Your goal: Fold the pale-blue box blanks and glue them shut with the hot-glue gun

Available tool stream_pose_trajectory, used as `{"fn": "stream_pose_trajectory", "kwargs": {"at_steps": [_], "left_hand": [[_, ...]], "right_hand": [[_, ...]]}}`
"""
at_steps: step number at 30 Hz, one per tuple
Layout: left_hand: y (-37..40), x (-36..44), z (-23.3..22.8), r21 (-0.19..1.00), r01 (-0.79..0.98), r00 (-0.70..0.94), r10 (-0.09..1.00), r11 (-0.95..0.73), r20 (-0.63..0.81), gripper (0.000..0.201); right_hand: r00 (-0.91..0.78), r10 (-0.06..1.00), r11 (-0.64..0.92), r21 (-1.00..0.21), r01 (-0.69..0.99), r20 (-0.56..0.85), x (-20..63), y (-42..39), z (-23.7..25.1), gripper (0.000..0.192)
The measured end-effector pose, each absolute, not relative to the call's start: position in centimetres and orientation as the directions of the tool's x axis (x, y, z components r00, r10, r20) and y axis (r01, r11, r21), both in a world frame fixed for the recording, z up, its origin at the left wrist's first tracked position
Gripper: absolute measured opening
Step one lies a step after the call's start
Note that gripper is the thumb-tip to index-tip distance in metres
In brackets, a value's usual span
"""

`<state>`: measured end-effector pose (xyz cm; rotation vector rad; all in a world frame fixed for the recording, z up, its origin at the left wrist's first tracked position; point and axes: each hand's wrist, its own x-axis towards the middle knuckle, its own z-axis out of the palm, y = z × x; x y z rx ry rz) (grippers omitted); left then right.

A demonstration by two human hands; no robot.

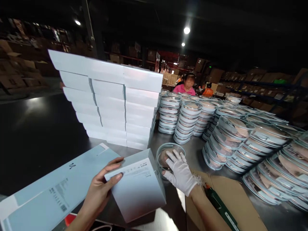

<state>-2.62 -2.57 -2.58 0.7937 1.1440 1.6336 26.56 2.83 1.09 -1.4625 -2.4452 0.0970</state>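
Observation:
My left hand [102, 184], bare, grips the upper left edge of a pale blue cardboard box [139, 189] with printed text, thumb on the printed face and fingers behind. The box is tilted. Just right of it, my right hand [180, 171] wears a white glove with bare fingertips showing. Its fingers are spread over a round clear-rimmed container [160, 152] on the table, touching its top. What is inside the container is partly hidden by the hand. A long pale blue box [55, 189] with a small dark logo lies left of my left hand.
Stacked white boxes [108, 99] form a wall ahead. Tall stacks of round clear containers [226, 141] fill the right side. A dark green tool [220, 205] with an orange tip lies on cardboard [243, 199] by my right forearm. A person in pink [184, 89] is beyond the stacks.

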Motion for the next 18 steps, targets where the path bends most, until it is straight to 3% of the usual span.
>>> {"fn": "stream_pose_trajectory", "kwargs": {"at_steps": [4, 8, 12, 15, 16, 18], "left_hand": [[-2.3, -4.0, -2.0, 0.925, -0.372, -0.451, 0.887, -0.081, -0.104, 0.037], [-1.5, -4.6, -2.0, 0.819, -0.568, -0.485, 0.837, -0.08, -0.255, 0.037], [-0.3, -2.5, -3.0, 0.762, -0.644, -0.472, 0.819, -0.067, -0.327, 0.039], [-0.3, 0.8, -4.0, 0.76, -0.65, -0.387, 0.871, -0.024, -0.302, 0.051], [-0.4, 1.8, -4.2, 0.76, -0.65, -0.338, 0.896, -0.001, -0.288, 0.057], [-0.8, 3.2, -4.4, 0.796, -0.604, -0.223, 0.951, 0.038, -0.215, 0.072]], "right_hand": [[-0.327, 0.924, 0.363, -0.19, 0.912, 0.197, 29.4, 6.5, 1.4, 0.05], [-0.134, 0.958, 0.206, -0.285, 0.936, 0.252, 32.7, 8.9, 1.9, 0.048], [-0.008, 0.943, 0.178, -0.484, 0.857, 0.333, 30.6, 4.6, 1.3, 0.078], [-0.174, 0.96, 0.281, -0.708, 0.648, 0.221, 27.3, -1.1, -0.4, 0.078], [-0.209, 0.967, 0.228, -0.868, 0.441, 0.148, 26.5, -2.4, -1.0, 0.083], [-0.179, 0.98, 0.128, -0.958, 0.256, 0.083, 25.9, -3.6, -1.7, 0.082]]}}
